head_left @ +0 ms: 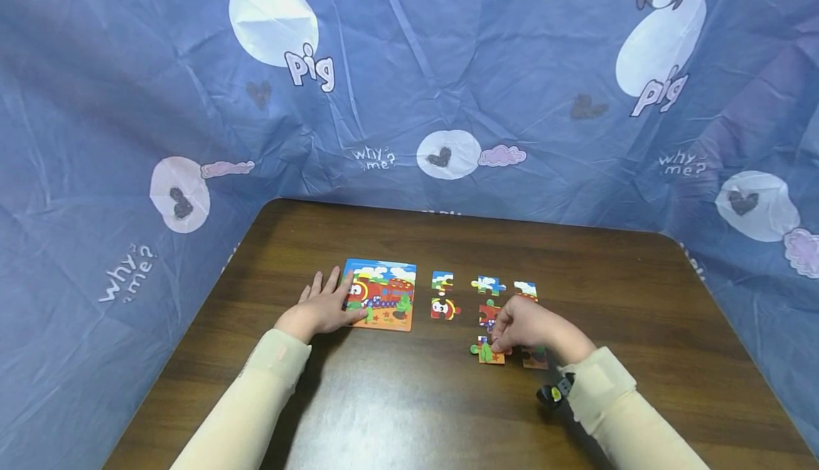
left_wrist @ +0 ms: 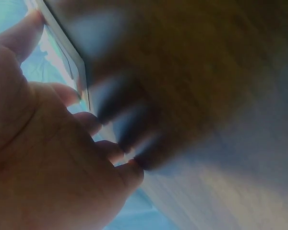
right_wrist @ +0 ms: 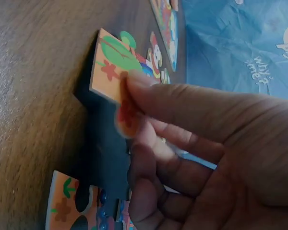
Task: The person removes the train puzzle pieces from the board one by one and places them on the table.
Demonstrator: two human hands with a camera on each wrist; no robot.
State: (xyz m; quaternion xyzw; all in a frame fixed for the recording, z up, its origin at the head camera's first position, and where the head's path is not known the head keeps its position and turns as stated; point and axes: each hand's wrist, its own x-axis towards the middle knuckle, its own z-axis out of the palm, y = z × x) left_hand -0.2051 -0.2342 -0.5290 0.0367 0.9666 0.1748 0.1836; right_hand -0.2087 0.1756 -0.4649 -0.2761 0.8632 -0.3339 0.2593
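Observation:
My right hand [head_left: 527,322] pinches a puzzle piece [right_wrist: 108,81] between thumb and fingers. This piece is orange with a green bush and a red star-shaped flower, and the right wrist view shows it tilted up off the table. My left hand [head_left: 322,308] lies with straight, spread fingers at the left edge of a square train picture board [head_left: 392,291]. Its thumb and a finger touch the board, while the other fingertips lie on the table. In the left wrist view the board's edge [left_wrist: 76,64] runs beside the thumb.
Two pieces, a sky one [head_left: 443,281] and a train-face one [head_left: 443,308], lie right of the board. Farther right are a cloud piece [head_left: 488,284], a red train piece [head_left: 489,313] and an orange corner piece [head_left: 534,358]. A patterned blue cloth [head_left: 397,86] hangs behind the table [head_left: 384,399].

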